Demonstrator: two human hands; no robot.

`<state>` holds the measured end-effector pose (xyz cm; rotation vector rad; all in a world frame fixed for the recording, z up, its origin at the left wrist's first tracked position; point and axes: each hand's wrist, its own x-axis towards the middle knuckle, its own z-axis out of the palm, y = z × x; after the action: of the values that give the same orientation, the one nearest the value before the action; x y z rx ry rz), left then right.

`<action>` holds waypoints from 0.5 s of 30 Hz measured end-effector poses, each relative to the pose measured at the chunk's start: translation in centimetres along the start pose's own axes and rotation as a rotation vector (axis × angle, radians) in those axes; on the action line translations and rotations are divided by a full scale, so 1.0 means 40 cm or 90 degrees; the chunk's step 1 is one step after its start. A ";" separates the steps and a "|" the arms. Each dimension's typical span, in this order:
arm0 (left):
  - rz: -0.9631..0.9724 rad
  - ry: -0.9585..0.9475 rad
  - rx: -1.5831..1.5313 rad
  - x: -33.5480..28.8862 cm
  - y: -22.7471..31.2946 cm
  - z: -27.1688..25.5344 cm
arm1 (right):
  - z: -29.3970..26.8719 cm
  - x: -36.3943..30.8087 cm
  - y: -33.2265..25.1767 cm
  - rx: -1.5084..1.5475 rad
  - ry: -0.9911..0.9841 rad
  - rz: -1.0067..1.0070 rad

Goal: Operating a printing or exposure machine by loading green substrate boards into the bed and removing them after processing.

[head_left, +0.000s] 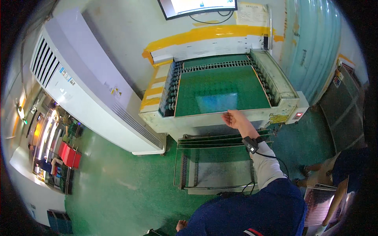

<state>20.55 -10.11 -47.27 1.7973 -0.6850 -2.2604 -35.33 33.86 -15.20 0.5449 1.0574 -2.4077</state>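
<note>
A large green panel (222, 88) with a pale rim lies flat on the rollers of a conveyor machine (289, 94). My right hand (233, 119) reaches to the middle of its near edge, fingers bent in and closed there. How firmly they grip the edge cannot be seen. Below the machine's front stands a wire rack (214, 188) with several green panels (212, 143) in its far part. My left hand (182, 225) shows only in part low in the view, beside my body, its fingers mostly hidden.
A tall white air conditioner (92, 88) stands left of the machine. A monitor (199, 7) hangs above it. At right, another person's arm (334, 204) is beside a stack of coppery panels (318, 204). Dark panels (342, 106) lean farther back; a red seat (70, 155) is far left.
</note>
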 end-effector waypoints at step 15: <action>-0.083 -0.136 0.325 -0.085 0.091 0.169 | 0.034 -0.025 -0.022 -0.002 -0.029 -0.079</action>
<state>14.41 -10.28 -41.52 1.8543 -1.3220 -2.5604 -35.24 33.61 -13.32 0.4323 1.1062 -2.5127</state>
